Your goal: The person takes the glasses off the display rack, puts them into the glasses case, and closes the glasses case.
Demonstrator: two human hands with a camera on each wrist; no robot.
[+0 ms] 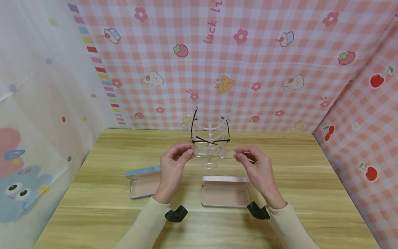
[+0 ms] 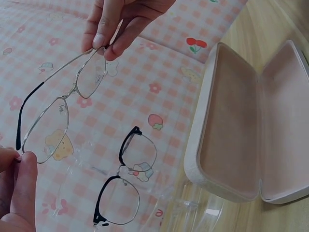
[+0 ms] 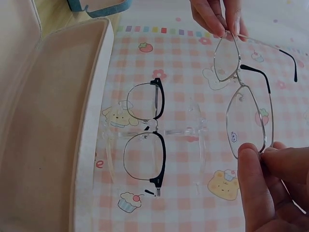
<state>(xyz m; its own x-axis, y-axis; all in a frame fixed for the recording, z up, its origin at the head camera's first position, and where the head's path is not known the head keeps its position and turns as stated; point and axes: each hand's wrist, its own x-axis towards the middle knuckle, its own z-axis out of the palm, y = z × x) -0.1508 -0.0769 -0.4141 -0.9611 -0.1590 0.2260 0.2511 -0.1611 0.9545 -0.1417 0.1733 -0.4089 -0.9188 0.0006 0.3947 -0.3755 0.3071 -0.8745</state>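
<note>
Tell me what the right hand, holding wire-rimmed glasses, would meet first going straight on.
The right hand would probably meet the browline glasses on the clear display stand, though depth is unclear.

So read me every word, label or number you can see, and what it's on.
"luck li": pink checked backdrop, cut off at the picture's top.
Small lens marks on the held glasses: too small to read.
Red lettering by the open case: only a fragment, unreadable.

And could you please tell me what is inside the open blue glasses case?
In the blue glasses case, only beige lining shows. Its right end is hidden behind the left hand, so anything there cannot be seen.
</note>
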